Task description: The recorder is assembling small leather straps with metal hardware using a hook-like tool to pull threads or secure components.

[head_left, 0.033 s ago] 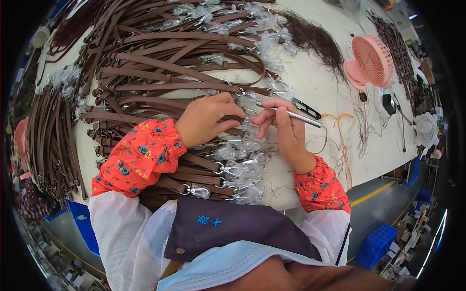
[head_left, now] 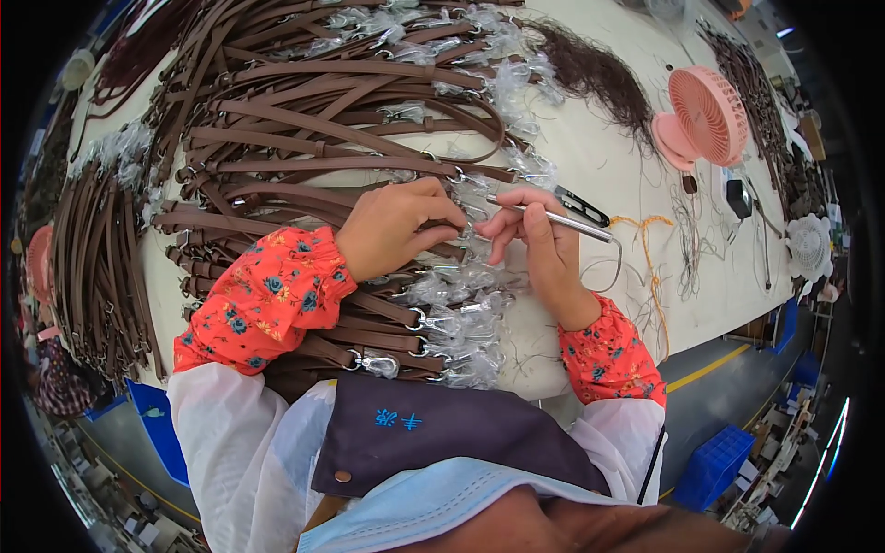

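Observation:
My left hand is closed, thumb and fingers pinched round the end of a brown strap. Its metal clasp and plastic wrap are partly hidden by the fingers. In my right hand is a slim silver pen-shaped tool with a thin cord trailing from its rear end. The tool's tip points left toward the strap, slightly apart from the left fingers. Black-handled thread snips show just beyond the right hand; whether the hand holds them too, I cannot tell.
Piled brown straps with plastic-wrapped clasps cover the table's left and middle. Another strap bundle hangs at far left. On the right are a pink fan, dark loose threads and an orange cord. A blue crate stands below.

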Available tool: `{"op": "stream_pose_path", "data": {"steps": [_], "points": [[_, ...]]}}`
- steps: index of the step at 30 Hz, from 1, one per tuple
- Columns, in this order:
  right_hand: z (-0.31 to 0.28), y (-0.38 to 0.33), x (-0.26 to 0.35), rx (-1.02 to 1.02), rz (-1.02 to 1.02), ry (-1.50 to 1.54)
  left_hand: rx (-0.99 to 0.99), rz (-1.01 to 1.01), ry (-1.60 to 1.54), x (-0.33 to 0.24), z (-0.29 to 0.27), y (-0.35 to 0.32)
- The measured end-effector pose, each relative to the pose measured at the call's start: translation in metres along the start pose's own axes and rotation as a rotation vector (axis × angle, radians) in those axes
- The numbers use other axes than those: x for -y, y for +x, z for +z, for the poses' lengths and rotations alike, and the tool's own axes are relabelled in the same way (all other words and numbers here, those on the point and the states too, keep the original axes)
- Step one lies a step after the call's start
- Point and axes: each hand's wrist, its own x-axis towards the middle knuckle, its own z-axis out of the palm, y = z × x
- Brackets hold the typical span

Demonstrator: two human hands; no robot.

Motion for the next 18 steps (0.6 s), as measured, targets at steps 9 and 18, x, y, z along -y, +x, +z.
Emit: {"op": "stream_pose_path", "data": {"steps": [9, 18], "points": [[0.002, -0.001, 0.007, 0.094, 0.185, -0.11, 0.005, -0.212, -0.182, 0.004, -0.012, 0.002], [0.005, 0.001, 0.009, 0.133, 0.239, -0.171, 0.088, -0.274, -0.377, 0.009, -0.024, -0.002]]}}
